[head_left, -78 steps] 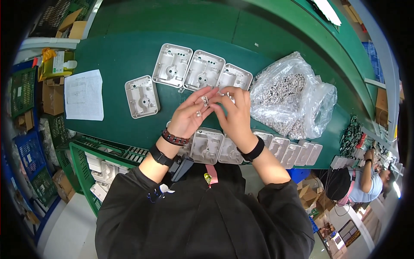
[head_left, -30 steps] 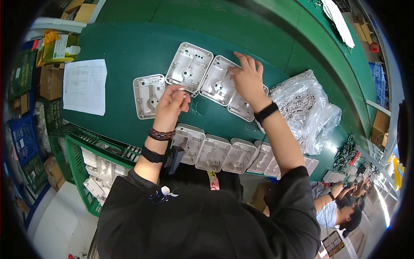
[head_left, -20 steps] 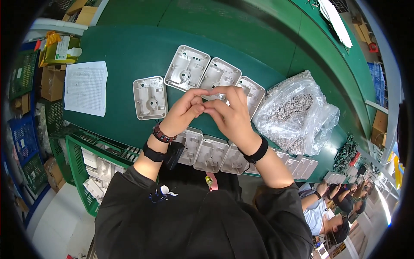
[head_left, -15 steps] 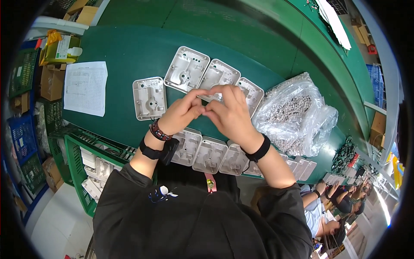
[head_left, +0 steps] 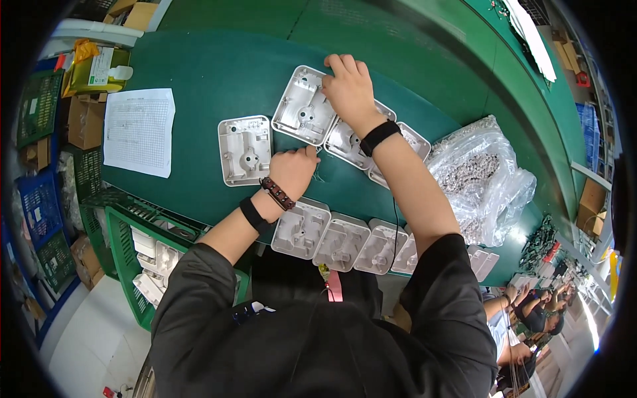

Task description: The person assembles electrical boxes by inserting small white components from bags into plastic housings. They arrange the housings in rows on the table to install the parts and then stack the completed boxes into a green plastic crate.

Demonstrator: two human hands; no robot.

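On the green table (head_left: 219, 73) lie several square white plastic housings, insides up. My right hand (head_left: 348, 86) reaches forward and presses its fingers on the far housing (head_left: 298, 109), at its right edge. My left hand (head_left: 292, 171) rests as a loose fist on the table just below that housing, beside another single housing (head_left: 244, 150) to its left. Whether the left fist holds something small I cannot tell. A second row of housings (head_left: 342, 240) lines the near table edge under my forearms.
A clear bag of small metal parts (head_left: 478, 179) sits at the right. A printed sheet (head_left: 139, 129) lies at the left. Green and blue crates (head_left: 126, 245) stand below the table's left side. Other people work at the lower right (head_left: 531, 312).
Half a second ago both hands were together above the table, working a small part between the fingers. Now they have parted: the right reached forward onto the far housing, the left dropped to the table.
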